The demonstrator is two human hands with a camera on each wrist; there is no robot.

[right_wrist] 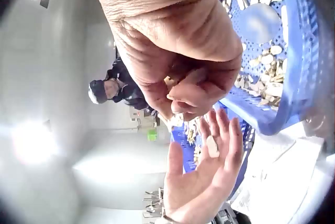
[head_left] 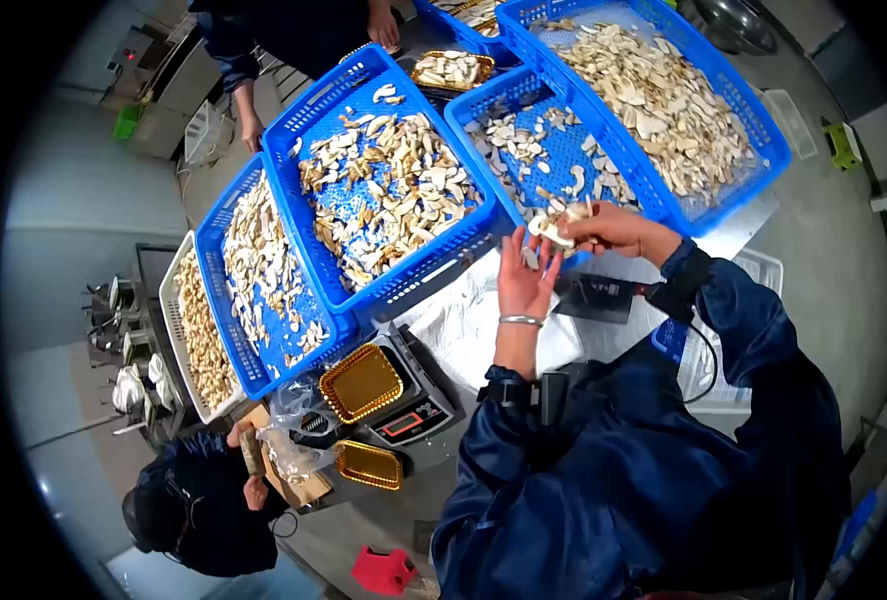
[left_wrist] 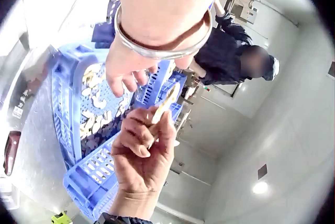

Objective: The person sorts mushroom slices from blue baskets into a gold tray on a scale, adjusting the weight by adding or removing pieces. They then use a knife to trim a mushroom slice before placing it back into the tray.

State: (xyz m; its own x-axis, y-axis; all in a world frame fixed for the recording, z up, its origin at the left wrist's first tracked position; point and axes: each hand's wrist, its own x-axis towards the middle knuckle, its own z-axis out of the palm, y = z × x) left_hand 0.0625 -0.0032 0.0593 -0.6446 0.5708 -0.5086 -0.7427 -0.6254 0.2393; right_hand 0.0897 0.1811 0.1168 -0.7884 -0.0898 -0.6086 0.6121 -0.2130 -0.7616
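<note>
My left hand [head_left: 526, 285] is palm up in front of the smaller blue crate [head_left: 454, 118], its fingers extended. One pale mushroom slice [right_wrist: 212, 147] lies across those fingers in the right wrist view. Just above it, my right hand [head_left: 619, 232] pinches sliced mushroom [left_wrist: 166, 103] between thumb and curled fingers; part of what it holds is hidden inside the fist. More slices [head_left: 514, 140] are scattered over the floor of that crate. A knife with a broad dark blade [head_left: 594, 298] lies on the metal table below my hands.
Blue crates of mushroom slices [head_left: 389, 185] surround the far side, one heaped at right [head_left: 654, 100]. A scale [head_left: 414, 400] with a gold tray [head_left: 362, 383] stands at left, near a white sheet [head_left: 454, 325]. One person [head_left: 194, 500] works lower left; another stands across the table.
</note>
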